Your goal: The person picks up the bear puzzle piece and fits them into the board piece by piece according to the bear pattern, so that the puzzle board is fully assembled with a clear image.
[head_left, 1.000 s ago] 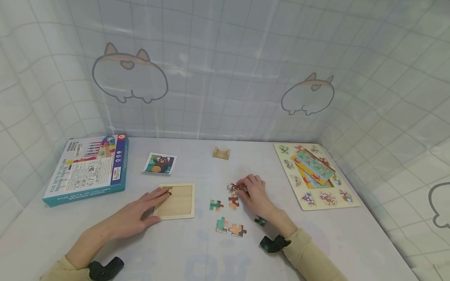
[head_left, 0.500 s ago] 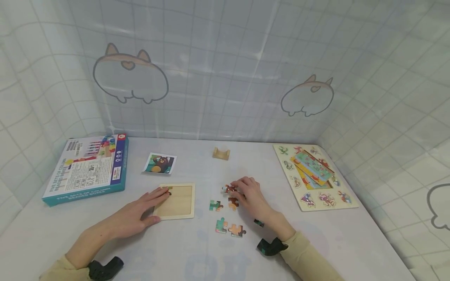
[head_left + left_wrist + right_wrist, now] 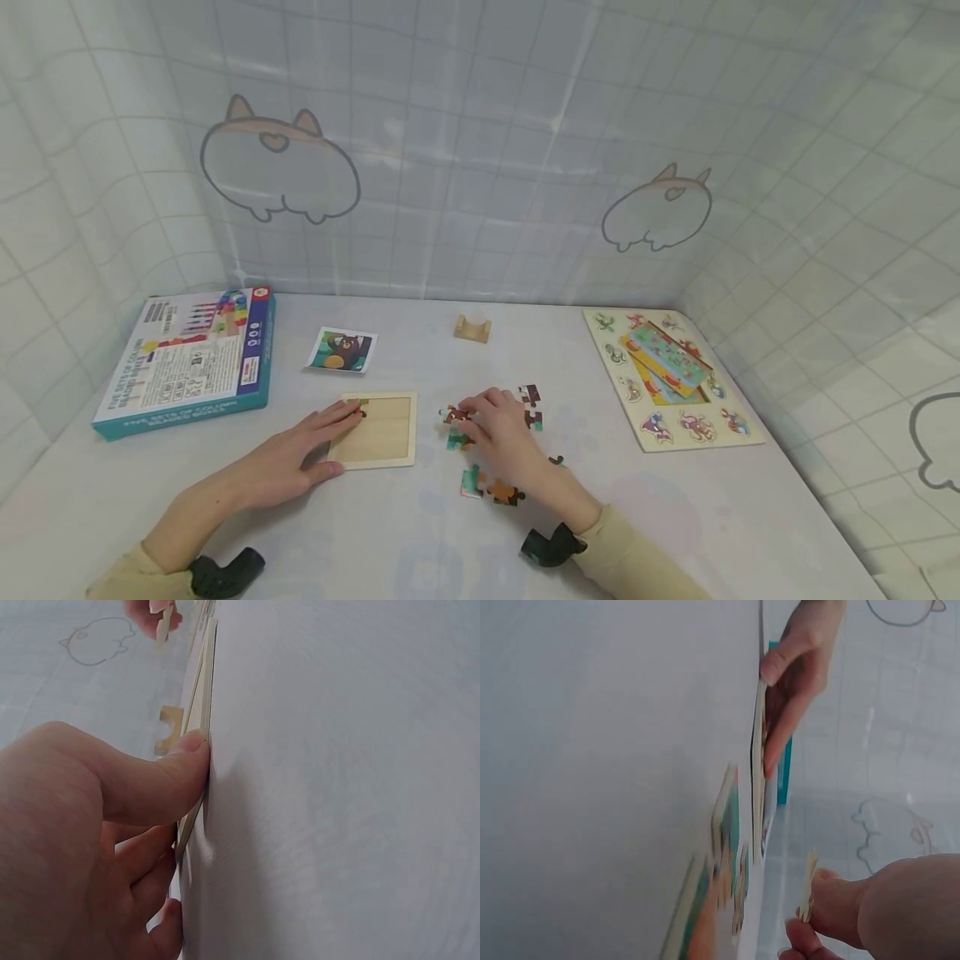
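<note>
My left hand point(image 3: 296, 454) holds the left side of a shallow wooden puzzle tray point(image 3: 390, 429), thumb at its near corner and fingers over its far left corner. In the left wrist view the thumb presses against the tray's edge point(image 3: 199, 712). One small coloured piece point(image 3: 363, 407) shows in that far left corner beside the fingertips. Raised above the table, a brown and white jigsaw piece point(image 3: 453, 414) is pinched between thumb and fingers of my right hand point(image 3: 506, 433). The right wrist view shows this piece point(image 3: 808, 889) edge-on.
Several loose jigsaw pieces lie around the right hand, including a teal one point(image 3: 471, 481) and an orange one point(image 3: 504, 492). Behind the tray is a bear picture card point(image 3: 342, 350). A boxed toy point(image 3: 187, 358) stands left, a small wooden stand point(image 3: 472, 327) at the back, an animal puzzle board point(image 3: 630, 387) right.
My right hand has picked up the brown and white piece and carried it left toward the tray, uncovering pieces on the right. The left hand keeps its place on the tray.
</note>
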Action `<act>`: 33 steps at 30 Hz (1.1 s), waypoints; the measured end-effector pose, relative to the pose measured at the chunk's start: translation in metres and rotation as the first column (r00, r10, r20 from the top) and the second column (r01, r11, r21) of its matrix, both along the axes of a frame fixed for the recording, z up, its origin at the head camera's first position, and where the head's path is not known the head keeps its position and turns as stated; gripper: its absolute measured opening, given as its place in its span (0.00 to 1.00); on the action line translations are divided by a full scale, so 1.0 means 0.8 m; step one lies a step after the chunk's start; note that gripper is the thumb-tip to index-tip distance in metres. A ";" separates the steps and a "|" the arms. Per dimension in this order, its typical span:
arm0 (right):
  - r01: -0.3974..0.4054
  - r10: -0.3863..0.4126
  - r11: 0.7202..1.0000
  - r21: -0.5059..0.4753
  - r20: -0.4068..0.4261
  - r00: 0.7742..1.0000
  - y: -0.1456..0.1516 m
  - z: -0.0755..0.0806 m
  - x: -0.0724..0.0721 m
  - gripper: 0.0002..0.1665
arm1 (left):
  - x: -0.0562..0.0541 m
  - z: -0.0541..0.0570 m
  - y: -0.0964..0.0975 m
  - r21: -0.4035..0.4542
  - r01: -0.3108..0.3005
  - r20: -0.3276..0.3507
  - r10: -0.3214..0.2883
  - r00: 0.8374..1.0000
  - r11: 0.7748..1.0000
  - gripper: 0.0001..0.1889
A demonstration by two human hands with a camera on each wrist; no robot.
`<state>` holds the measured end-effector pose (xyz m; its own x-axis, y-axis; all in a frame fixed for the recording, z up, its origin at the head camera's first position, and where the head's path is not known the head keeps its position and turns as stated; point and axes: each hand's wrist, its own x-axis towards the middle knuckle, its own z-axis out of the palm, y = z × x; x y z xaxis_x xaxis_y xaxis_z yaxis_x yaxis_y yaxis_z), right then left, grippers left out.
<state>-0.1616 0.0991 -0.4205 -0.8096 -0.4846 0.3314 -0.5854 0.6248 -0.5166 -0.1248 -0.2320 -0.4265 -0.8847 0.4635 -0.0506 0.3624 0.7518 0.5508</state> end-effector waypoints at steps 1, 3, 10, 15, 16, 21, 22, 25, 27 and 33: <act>-0.008 0.008 1.000 0.001 0.020 1.000 -0.005 0.001 0.003 0.12 | 0.000 0.000 0.000 0.001 0.000 0.000 0.000 1.000 1.000 0.38; -0.023 0.023 1.000 0.017 0.036 0.999 -0.016 0.001 0.006 0.12 | 0.000 -0.001 -0.001 0.004 0.000 0.002 0.000 1.000 1.000 0.38; -0.068 0.068 0.998 0.008 -0.008 0.998 -0.055 0.002 0.007 0.12 | 0.000 -0.001 -0.002 0.005 0.003 0.013 -0.003 1.000 1.000 0.38; -0.061 0.062 0.998 0.011 -0.038 0.997 -0.076 0.002 0.003 0.12 | 0.000 0.002 -0.002 0.012 0.005 0.016 -0.005 1.000 1.000 0.38; -0.059 0.059 0.998 0.011 -0.040 0.997 -0.079 0.003 0.002 0.12 | 0.000 0.002 -0.002 0.010 0.005 0.018 -0.006 1.000 1.000 0.38; -0.056 0.056 0.998 0.015 -0.027 0.998 -0.092 0.003 -0.002 0.12 | 0.000 0.005 -0.002 -0.002 0.001 0.028 -0.001 1.000 1.000 0.38; -0.052 0.053 0.998 0.020 -0.026 0.998 -0.094 0.002 -0.003 0.12 | 0.000 0.005 -0.002 -0.003 0.000 0.029 0.000 1.000 1.000 0.38; -0.042 0.043 0.999 0.034 -0.026 0.999 -0.101 0.001 -0.005 0.12 | 0.000 0.005 -0.002 -0.004 -0.004 0.031 0.004 1.000 1.000 0.38; -0.038 0.039 0.999 0.035 -0.026 0.999 -0.106 0.001 -0.007 0.12 | 0.000 0.004 -0.002 -0.003 -0.004 0.027 0.004 1.000 1.000 0.38; -0.008 0.010 0.999 0.040 -0.031 0.999 -0.119 0.000 -0.013 0.12 | -0.001 0.003 -0.002 0.001 0.002 0.012 -0.002 1.000 1.000 0.37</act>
